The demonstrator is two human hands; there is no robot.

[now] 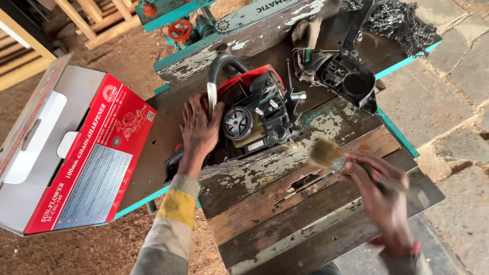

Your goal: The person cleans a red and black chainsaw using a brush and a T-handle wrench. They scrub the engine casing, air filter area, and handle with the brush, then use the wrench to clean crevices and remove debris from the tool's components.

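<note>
A red and black chainsaw body [254,114] with its side cover off lies on a worn wooden workbench [285,214]. My left hand [199,127] presses on its left side, fingers over the curved handle bar [216,76]. My right hand [382,193] grips a paintbrush [326,154] whose pale bristles point toward the saw's lower right; hand and brush are blurred with motion. The bristles sit just right of the exposed clutch and engine parts.
An open red and white cardboard box [76,153] rests at the bench's left end. A black side cover [351,81], a rag [305,35], a guide bar [265,10] and a saw chain heap [397,23] lie at the back. Sawdust covers the ground on the left.
</note>
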